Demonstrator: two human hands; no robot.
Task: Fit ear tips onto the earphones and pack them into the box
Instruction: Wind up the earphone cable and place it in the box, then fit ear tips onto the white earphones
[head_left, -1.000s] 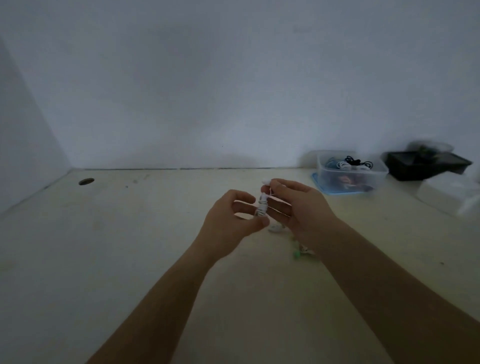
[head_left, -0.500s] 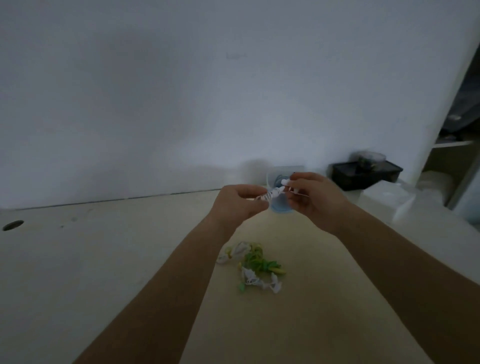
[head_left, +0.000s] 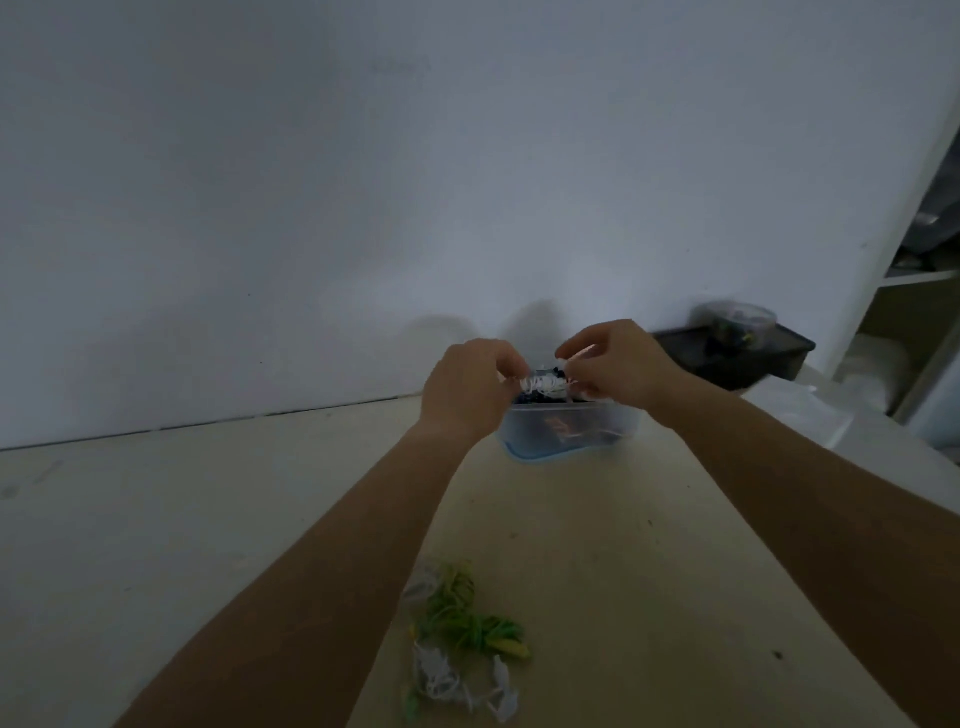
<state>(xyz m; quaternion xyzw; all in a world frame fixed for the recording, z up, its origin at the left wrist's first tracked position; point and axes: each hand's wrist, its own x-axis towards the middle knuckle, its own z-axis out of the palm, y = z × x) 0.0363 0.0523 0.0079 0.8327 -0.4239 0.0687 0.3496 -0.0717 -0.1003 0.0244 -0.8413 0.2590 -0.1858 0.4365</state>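
Note:
A coiled white earphone bundle hangs between both hands just above the clear plastic box with a blue base. My left hand pinches the bundle's left end. My right hand pinches its right end. Dark and coloured coils show inside the box, blurred. A loose heap of green and white earphones lies on the table near me, between my forearms.
A black tray with a round clear container stands against the wall at the right. White packaging lies in front of it. A shelf unit rises at the far right. The pale table stretches left.
Both hands have carried the white bundle forward and to the right, from above the table's middle to just over the clear box. The view has turned right.

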